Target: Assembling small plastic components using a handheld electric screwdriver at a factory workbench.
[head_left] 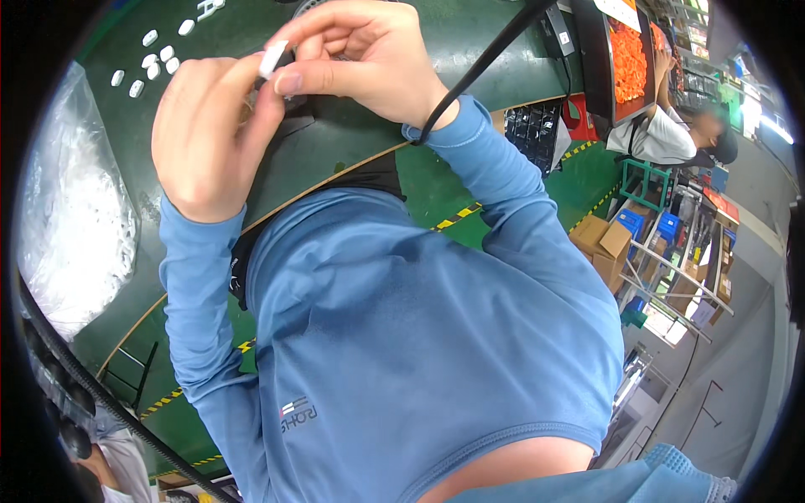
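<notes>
A clear bag of white parts (71,218) lies at the left of the green table (369,142), loose white pieces (151,63) beyond it. Above the table, the left hand (205,138) and right hand (360,59) both pinch one small white plastic piece (273,59), mostly hidden by fingers. At the right, an orange-filled bin (629,59) stands by a co-worker.

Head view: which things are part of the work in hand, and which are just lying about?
In hand: small white part, pinched between left hand and right hand; loose white parts on green table.

Lying about: clear plastic bag, cardboard boxes, tray of orange pieces.
</notes>
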Available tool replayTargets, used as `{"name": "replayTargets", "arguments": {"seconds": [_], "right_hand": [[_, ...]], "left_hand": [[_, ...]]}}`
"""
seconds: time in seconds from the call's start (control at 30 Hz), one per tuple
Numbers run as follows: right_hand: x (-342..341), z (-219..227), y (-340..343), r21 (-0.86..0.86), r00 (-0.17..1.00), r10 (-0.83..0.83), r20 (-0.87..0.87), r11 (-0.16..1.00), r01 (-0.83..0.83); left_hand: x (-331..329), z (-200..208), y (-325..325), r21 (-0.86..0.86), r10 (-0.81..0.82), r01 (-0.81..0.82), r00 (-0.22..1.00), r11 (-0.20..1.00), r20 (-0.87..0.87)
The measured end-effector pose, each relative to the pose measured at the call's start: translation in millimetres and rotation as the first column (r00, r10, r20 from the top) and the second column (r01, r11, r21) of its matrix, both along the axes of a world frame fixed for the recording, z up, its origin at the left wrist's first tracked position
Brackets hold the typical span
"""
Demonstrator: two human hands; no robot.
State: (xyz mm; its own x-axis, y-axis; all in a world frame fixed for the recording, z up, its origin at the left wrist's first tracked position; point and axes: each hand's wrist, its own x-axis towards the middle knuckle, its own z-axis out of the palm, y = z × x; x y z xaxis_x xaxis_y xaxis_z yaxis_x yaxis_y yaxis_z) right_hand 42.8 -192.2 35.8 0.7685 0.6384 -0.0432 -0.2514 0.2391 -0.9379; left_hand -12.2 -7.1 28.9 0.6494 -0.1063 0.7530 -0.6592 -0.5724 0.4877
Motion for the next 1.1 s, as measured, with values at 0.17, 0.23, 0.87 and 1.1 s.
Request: {"name": "replayTargets", "arguments": {"seconds": [0.17,0.23,0.87,1.1], "right_hand": [[4,-5,-9,-0.096,0.872,0.027,0.488,0.995,0.022],[6,-11,-7,-0.075,0.773,-0.004,0.634,0.995,0.067],[4,21,-5,-0.644,0.046,0.801,0.597,0.444,0.623],[9,0,-10,-0.568,0.281,0.494,0.823,0.695,0.442]], "left_hand": [[-11,17,10,-0.69,-0.598,0.024,0.52,0.724,-0.61],[-6,17,19,-0.726,-0.673,0.048,0.421,0.686,-0.608],[10,-30,30,-0.571,-0.008,-0.274,0.897,0.774,-0.441],[5,-10,26,-0.23,-0.157,0.077,0.921,0.97,-0.355]]}}
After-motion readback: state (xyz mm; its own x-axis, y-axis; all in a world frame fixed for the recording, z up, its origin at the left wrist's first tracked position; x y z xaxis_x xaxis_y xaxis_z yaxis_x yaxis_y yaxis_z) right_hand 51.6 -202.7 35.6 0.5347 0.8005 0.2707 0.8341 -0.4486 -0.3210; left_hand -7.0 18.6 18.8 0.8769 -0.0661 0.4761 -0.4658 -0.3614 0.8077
